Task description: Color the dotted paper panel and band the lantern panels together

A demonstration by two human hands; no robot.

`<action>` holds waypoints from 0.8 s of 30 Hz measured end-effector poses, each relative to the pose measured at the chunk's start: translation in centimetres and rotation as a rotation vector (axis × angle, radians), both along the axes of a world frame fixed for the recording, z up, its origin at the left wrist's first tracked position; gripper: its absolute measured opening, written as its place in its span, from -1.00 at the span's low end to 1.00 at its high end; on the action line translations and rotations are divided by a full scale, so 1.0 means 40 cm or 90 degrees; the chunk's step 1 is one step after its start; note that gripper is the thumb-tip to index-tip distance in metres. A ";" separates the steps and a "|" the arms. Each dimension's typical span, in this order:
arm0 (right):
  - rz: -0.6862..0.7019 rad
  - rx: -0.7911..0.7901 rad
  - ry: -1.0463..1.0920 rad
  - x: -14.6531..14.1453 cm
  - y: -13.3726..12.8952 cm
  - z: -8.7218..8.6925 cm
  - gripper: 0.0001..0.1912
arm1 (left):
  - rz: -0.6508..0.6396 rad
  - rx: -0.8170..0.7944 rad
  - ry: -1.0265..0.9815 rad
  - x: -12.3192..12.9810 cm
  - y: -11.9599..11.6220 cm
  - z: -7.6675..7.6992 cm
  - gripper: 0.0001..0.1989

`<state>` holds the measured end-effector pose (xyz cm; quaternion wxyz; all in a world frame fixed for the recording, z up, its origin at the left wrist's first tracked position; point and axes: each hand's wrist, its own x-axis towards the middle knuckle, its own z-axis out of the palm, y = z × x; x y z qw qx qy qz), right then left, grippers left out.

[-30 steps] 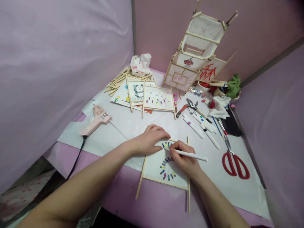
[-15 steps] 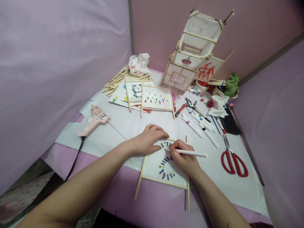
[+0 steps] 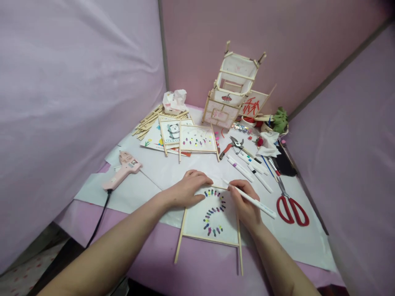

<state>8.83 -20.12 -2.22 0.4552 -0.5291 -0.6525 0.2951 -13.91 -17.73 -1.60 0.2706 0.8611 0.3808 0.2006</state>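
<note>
A white panel in a wooden stick frame (image 3: 197, 224) lies at the table's front edge, two of its sticks jutting over the purple cloth. Small purple, green, yellow and dark marks (image 3: 212, 211) form an S-like curve on it. My left hand (image 3: 191, 189) rests flat on the panel's upper left corner, fingers stretched out and holding nothing. In my right hand (image 3: 245, 199) is a white marker pen (image 3: 257, 202), pinched between thumb and fingers. Its tip points up and left, past the panel's top edge and apart from the marks.
On the left lies a pink glue gun (image 3: 125, 168) with its cord. Red-handled scissors (image 3: 291, 205), pruning shears (image 3: 232, 146) and several white markers (image 3: 239, 168) are at right. Behind stand a stick-and-paper tower (image 3: 224, 109), framed drawings (image 3: 197, 139) and a stick pile (image 3: 148, 122).
My right hand has lifted the marker away from the curve of marks and tilted it, uncovering the curve's right side. My left hand stays on the panel. The camera view has shifted.
</note>
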 end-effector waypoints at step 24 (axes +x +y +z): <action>-0.063 -0.025 -0.567 0.250 -0.099 -0.044 -0.50 | 0.192 0.131 0.097 0.017 -0.011 -0.035 -0.86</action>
